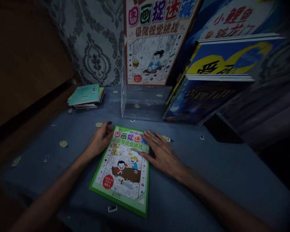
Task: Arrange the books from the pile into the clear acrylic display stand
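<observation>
A green-bordered children's picture book lies flat on the blue patterned tablecloth, its cover showing cartoon figures in a boat. My left hand rests on the book's upper left corner, fingers loosely curled over the edge. Flat on the book's upper right corner lies my right hand, its fingers stretched out and slightly apart. Neither hand lifts the book.
A clear acrylic stand at the back holds an upright book with a red border. Large blue books are stacked to its right. A small pile of thin teal booklets sits at the back left, near patterned wallpaper.
</observation>
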